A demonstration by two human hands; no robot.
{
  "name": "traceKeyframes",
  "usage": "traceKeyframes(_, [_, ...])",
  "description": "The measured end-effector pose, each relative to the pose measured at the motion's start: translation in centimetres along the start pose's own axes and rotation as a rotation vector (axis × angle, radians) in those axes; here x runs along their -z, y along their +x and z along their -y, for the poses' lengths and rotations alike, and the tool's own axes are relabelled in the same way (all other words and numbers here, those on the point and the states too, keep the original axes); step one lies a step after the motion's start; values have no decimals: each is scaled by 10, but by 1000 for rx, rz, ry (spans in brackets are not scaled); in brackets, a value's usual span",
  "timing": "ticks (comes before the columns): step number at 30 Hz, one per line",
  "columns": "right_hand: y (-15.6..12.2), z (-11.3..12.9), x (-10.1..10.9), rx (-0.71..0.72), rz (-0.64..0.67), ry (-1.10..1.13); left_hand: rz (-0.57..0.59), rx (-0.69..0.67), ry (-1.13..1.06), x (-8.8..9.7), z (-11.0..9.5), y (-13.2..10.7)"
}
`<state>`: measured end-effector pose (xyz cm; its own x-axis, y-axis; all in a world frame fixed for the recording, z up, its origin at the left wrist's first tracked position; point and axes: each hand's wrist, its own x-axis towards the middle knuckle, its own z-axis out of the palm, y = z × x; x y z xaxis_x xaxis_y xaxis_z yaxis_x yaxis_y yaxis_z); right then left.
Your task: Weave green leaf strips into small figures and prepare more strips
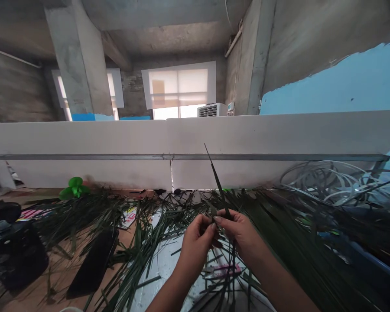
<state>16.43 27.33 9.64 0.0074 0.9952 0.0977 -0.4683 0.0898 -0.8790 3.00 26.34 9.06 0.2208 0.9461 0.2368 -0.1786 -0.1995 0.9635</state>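
My left hand (197,239) and my right hand (238,230) meet at the middle of the view, fingers pinched together on a long dark green leaf strip (216,178). The strip rises from between my fingertips and points up and slightly left in front of the white partition. Its lower end hangs below my hands. Under and around my hands lies a thick scatter of green leaf strips (139,234) on the table.
A white partition (117,143) with a metal rail closes off the table's far side. A black phone (94,264) and a dark device (9,251) lie at left, a bright green plastic piece (74,187) behind them. Coiled pale strips (331,182) sit at right.
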Motion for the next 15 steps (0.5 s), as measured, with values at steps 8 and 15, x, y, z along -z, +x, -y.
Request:
traceKeyframes(8, [0,-6,3,85,-5,-48,-38,-80,147,4,1,-1])
traceKeyframes(15, [-2,-8,-3,190,-3,-130,-94,-256,568,5,1,-7])
